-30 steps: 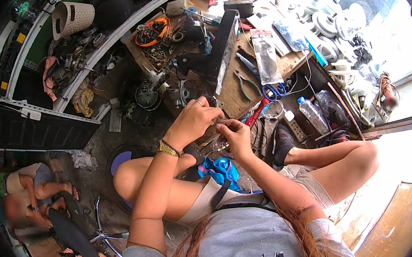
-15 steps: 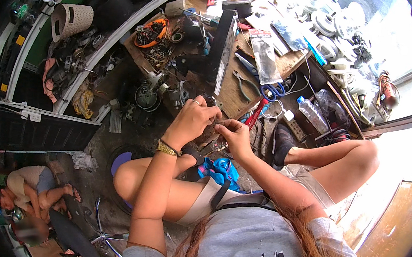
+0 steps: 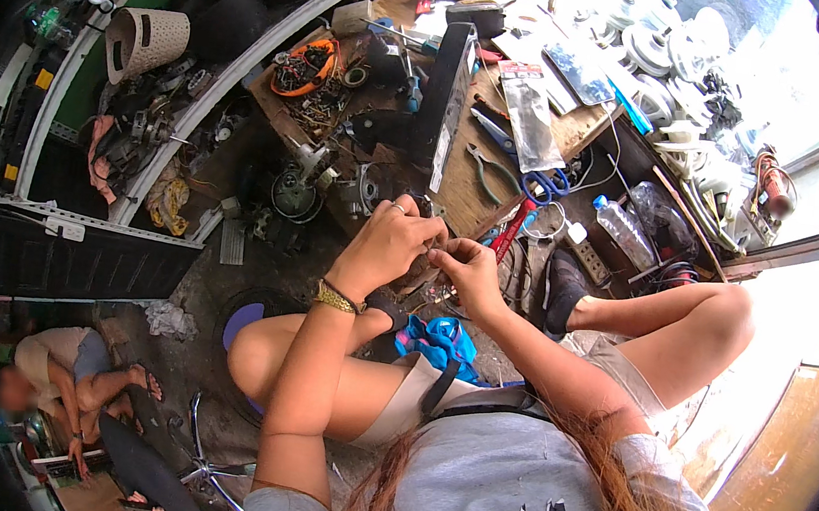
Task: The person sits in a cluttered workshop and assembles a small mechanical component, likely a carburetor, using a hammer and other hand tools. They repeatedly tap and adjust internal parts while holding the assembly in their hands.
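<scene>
Both my hands meet over the near edge of the wooden workbench [image 3: 477,178]. My left hand [image 3: 393,242] has its fingers curled round a small dark part, mostly hidden by the fingers. Close against it, my right hand [image 3: 468,270] pinches with thumb and forefinger at the same spot; what lies in the pinch is too small to name. Just beyond my hands are a metal motor housing [image 3: 365,189] and another round motor part [image 3: 299,189]. Green-handled pliers [image 3: 494,173] lie on the bench to the right, near blue-handled scissors [image 3: 544,185].
An orange bowl [image 3: 305,67] of small parts and a long black box [image 3: 440,104] stand on the bench. A power strip [image 3: 587,254] and a plastic bottle [image 3: 624,228] are at right. White fan parts [image 3: 655,57] pile up at far right. Another person [image 3: 68,369] sits at lower left.
My hands stay together at nearly the same place, with small finger shifts. The view has tilted slightly. At lower left, the other person's arm now reaches downward.
</scene>
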A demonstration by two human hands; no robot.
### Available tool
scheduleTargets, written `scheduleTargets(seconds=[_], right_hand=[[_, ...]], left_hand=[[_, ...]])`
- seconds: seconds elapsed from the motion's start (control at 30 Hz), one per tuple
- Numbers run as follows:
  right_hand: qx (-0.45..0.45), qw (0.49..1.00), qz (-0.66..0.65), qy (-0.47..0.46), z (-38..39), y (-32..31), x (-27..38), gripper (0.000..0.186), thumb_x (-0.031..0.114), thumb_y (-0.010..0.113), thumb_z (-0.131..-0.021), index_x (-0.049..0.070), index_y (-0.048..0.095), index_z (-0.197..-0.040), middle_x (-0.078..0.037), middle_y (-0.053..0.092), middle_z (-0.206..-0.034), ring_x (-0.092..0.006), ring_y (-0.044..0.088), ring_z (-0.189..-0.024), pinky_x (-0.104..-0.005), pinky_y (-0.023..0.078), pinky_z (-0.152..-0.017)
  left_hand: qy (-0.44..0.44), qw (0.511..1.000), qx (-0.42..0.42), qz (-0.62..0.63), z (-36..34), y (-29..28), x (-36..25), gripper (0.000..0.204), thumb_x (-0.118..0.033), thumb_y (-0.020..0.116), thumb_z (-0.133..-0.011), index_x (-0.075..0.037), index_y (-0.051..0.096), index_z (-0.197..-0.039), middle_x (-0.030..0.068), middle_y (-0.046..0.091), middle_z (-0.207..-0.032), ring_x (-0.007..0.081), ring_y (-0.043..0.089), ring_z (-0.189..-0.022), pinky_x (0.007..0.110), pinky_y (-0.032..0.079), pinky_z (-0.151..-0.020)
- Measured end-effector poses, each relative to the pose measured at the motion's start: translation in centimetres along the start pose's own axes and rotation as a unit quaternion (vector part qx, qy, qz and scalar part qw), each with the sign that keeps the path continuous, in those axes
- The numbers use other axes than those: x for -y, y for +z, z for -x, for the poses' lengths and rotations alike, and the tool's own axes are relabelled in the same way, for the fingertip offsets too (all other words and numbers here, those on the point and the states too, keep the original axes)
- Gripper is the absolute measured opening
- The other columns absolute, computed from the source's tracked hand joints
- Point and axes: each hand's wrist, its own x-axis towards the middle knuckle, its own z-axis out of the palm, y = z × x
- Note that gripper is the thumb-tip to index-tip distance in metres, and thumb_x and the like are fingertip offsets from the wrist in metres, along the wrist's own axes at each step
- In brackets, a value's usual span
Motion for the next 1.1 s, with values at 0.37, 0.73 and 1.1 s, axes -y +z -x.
scheduleTargets(seconds=[0.37, 0.73, 1.1], right_hand=[[0.053, 0.995, -0.086, -0.005, -1.3, -0.7, -1.1, 0.016, 0.014, 0.072, -0.089, -0.002, 0.067, -0.089, -0.004, 0.067, -0.076, -0.0089, 0.059, -0.063, -0.0246, 0.045, -0.055], [0.033, 0.998, -0.046, 0.029, 1.4, -2.9, -1.0, 0.011, 0.011, 0.061, -0.09, 0.001, 0.063, -0.085, -0.002, 0.062, -0.071, -0.0084, 0.055, -0.059, -0.0241, 0.042, -0.054], [-0.007, 0.959, 0.232, -0.163, 1.4, -4.8, -1.9, 0.027, 0.017, 0.065, -0.086, -0.001, 0.063, -0.106, -0.012, 0.068, -0.094, -0.0201, 0.065, -0.085, -0.0333, 0.052, -0.074]], left_hand=[[0.021, 0.999, -0.03, 0.003, 0.3, 0.0, 0.7, 0.009, -0.011, 0.076, -0.073, -0.012, 0.072, -0.08, 0.0002, 0.065, -0.088, 0.0233, 0.056, -0.094, 0.04, 0.043, -0.084], [-0.011, 0.994, -0.072, -0.086, 0.8, -0.1, 0.7, 0.015, -0.013, 0.078, -0.071, -0.017, 0.07, -0.083, 0.0032, 0.055, -0.102, 0.0271, 0.05, -0.107, 0.043, 0.04, -0.088], [-0.121, 0.986, -0.1, -0.061, 1.7, 0.4, 1.7, 0.017, -0.015, 0.076, -0.073, -0.013, 0.067, -0.087, 0.0013, 0.061, -0.097, 0.026, 0.056, -0.097, 0.041, 0.039, -0.08]])
